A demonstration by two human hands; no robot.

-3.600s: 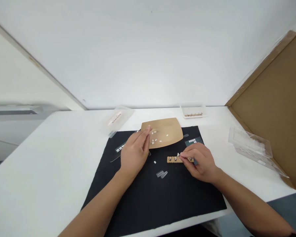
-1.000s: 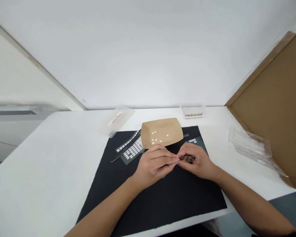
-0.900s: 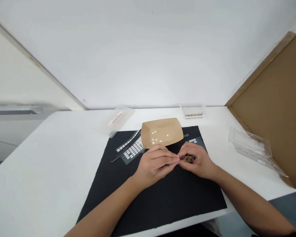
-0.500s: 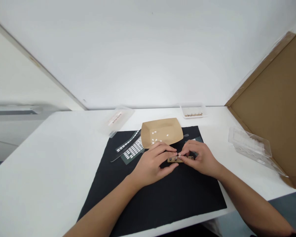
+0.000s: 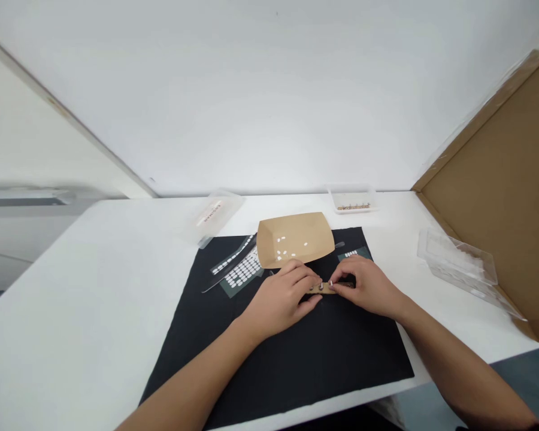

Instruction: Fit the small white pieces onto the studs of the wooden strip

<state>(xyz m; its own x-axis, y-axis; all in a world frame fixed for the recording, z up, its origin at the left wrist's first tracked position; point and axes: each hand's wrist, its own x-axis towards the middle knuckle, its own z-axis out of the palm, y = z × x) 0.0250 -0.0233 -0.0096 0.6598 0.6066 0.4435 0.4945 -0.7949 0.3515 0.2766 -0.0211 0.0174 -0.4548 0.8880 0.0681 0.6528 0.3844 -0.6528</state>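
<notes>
A narrow tan strip (image 5: pixel 326 291) with several small metal posts lies on the black mat (image 5: pixel 305 371). My left hand (image 5: pixel 282 299) is closed on the strip's left end, thumb at the near edge and fingers at the far edge. My right hand (image 5: pixel 371 288) pinches a tiny white piece (image 5: pixel 331 283) between thumb and index finger, at a post right of the middle. Its exact shape is too small to tell. My right fingers cover the strip's right end. Just beyond my hands stands a tan paper tray (image 5: pixel 314 230) with several small white ovals in it.
Left of the tray lie a dark green sheet of white ovals (image 5: pixel 242 278) and dark tweezers (image 5: pixel 224 275). A clear lid (image 5: pixel 218 215) and a clear box with posted strips (image 5: pixel 353 206) sit behind. To the right are clear plastic cases (image 5: pixel 458 260) and a cardboard panel (image 5: pixel 498 197).
My right hand has shifted slightly right along the strip with the white piece. My left fingers have moved a little and now cover more of the strip's left end.
</notes>
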